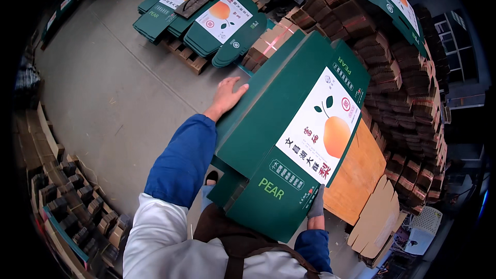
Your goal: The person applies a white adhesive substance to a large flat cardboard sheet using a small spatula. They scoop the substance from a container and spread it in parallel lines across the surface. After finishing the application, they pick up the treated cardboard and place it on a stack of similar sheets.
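Observation:
A stack of flat green carton blanks (258,139), with a white panel picturing a yellow pear, lies tilted in front of me at waist height. At its left edge, my bare left hand (226,97) is open, thumb and fingers apart, its thumb close against the cardboard. My right hand (316,205), in a grey glove, grips the near right edge of the blanks; part of its fingers is hidden by the board. Beneath the right side of the blanks shows a wooden board (356,170).
More green blanks (222,20) lie on a wooden pallet (183,56) at the far left, with a dark handled block (194,5) on top. Tall stacks of brown cardboard (382,67) stand on the right. Brown cardboard bundles (77,201) fill the lower left beside grey floor.

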